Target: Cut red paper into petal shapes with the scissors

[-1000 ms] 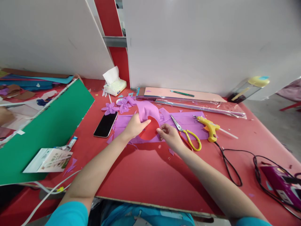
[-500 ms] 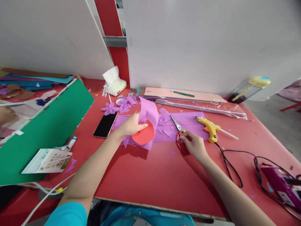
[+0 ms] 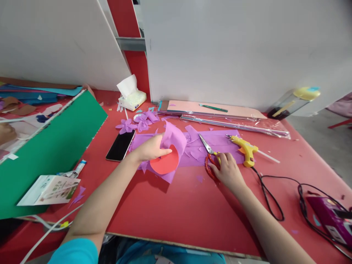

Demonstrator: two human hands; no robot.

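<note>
Near left, a packet (image 3: 48, 190) bears print too small to read; centrally, the right hand (image 3: 227, 170) touches red-and-yellow scissors (image 3: 210, 151), grip uncertain, apparently at the pick-up step, which calls for a secure hold, while the left hand (image 3: 151, 148) pinches a red disc (image 3: 165, 164) against purple craft sheet (image 3: 176, 138) farther left.

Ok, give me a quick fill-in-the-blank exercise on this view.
The left hand holds a red disc together with a bent ____ sheet.
The right hand is touching a pair of ____.
The body of the glue gun is coloured ____.
The phone lies to the ____ of the glue gun.
Missing words: purple; scissors; yellow; left.
</note>
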